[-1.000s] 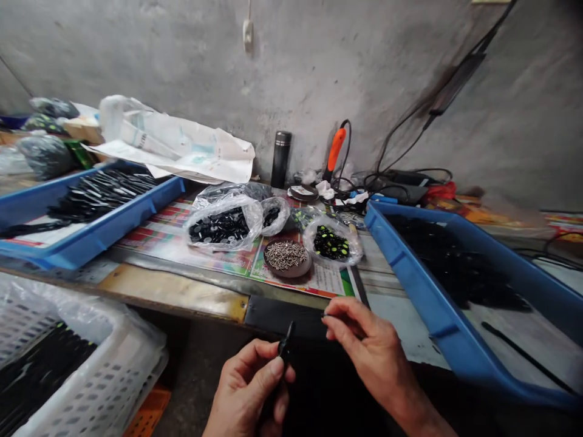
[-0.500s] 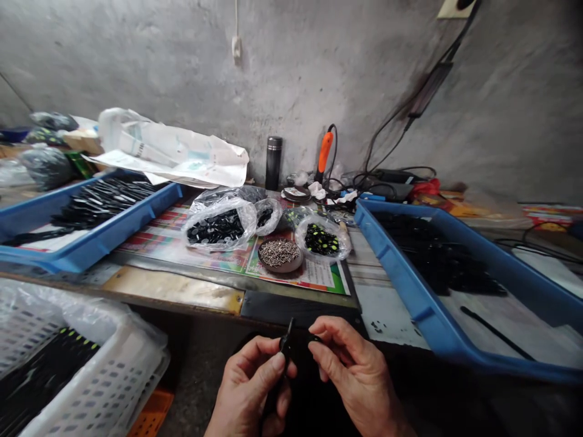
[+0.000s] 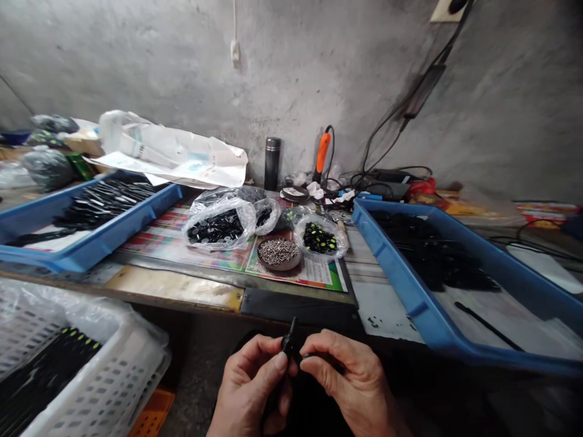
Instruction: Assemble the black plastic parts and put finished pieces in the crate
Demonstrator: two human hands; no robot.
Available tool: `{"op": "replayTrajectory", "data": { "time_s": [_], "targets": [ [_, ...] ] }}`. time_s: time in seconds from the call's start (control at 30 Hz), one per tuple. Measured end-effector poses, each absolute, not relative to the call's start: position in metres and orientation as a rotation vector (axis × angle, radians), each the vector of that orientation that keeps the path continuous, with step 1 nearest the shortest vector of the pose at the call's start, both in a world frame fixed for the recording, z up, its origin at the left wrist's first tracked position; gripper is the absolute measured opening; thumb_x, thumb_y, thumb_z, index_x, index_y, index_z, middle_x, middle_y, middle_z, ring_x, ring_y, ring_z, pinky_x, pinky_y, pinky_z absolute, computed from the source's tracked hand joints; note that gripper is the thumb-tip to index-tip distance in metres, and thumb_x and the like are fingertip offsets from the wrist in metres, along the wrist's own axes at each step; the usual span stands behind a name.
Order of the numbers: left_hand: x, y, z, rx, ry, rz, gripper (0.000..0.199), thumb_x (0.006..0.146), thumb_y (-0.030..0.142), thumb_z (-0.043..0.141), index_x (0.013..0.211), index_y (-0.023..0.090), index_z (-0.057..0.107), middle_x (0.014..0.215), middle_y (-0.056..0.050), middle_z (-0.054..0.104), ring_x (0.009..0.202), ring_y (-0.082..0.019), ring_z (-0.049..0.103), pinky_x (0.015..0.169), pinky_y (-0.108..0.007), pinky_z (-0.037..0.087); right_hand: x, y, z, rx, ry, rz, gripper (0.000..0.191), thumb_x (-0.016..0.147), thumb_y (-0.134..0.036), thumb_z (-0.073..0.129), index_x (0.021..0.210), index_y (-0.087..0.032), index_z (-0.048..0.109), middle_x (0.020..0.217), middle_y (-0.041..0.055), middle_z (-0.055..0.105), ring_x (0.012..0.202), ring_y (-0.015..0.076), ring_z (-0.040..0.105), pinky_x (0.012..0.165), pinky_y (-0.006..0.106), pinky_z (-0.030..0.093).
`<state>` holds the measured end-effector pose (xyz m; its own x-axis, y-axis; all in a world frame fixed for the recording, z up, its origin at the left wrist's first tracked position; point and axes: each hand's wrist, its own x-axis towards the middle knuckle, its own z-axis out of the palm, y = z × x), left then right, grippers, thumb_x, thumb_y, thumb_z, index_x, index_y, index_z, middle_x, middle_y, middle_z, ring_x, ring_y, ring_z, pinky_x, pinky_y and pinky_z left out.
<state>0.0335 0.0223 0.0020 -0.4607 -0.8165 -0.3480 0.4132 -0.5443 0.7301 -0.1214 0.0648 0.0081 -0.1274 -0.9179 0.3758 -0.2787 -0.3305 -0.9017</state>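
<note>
Both grips are closed: your left hand (image 3: 248,388) clenches a slim black plastic part (image 3: 288,345) upright, while your right hand (image 3: 350,379) pinches a small dark piece (image 3: 308,356) just beside it.

On the tabletop (image 3: 173,296), a round shallow dish of metal pins (image 3: 279,254) sits at 12 o'clock beside a plastic bag of small parts (image 3: 320,238); a rectangular plastic tray (image 3: 113,237) lies at 10 o'clock, a second rectangular plastic tray (image 3: 410,303) at 2 o'clock, and a perforated plastic crate (image 3: 122,358) at 8 o'clock, below the tabletop's edge.
</note>
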Motion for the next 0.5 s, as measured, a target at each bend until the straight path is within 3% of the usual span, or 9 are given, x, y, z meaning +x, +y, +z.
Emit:
{"op": "replayTrajectory", "data": {
  "time_s": [0.27,0.5],
  "targets": [
    [0.0327,0.0236,0.0013,0.882,-0.755,-2.042,0.04,0.059,0.043,0.091,0.078,0.016,0.069,0.061,0.001,0.068,0.035,-0.002,0.046,0.03,-0.008,0.03,-0.1175,0.0649,0.0074,-1.594,1.283,-1.47,0.009,0.094,-0.018,0.063,0.087,-0.021,0.069,0.075,-0.0023,0.058,0.057,0.009,0.05,0.05,0.015,0.04],
    [0.0317,0.0253,0.0023,0.879,-0.762,-2.038,0.041,0.059,0.045,0.091,0.078,0.016,0.071,0.064,0.0,0.07,0.034,-0.001,0.045,0.03,-0.008,0.03,-0.1123,0.0638,0.0003,-1.323,1.244,-1.424,0.01,0.094,-0.029,0.067,0.092,-0.019,0.064,0.071,-0.0011,0.062,0.055,0.0101,0.052,0.047,0.012,0.041]
  ]
}}
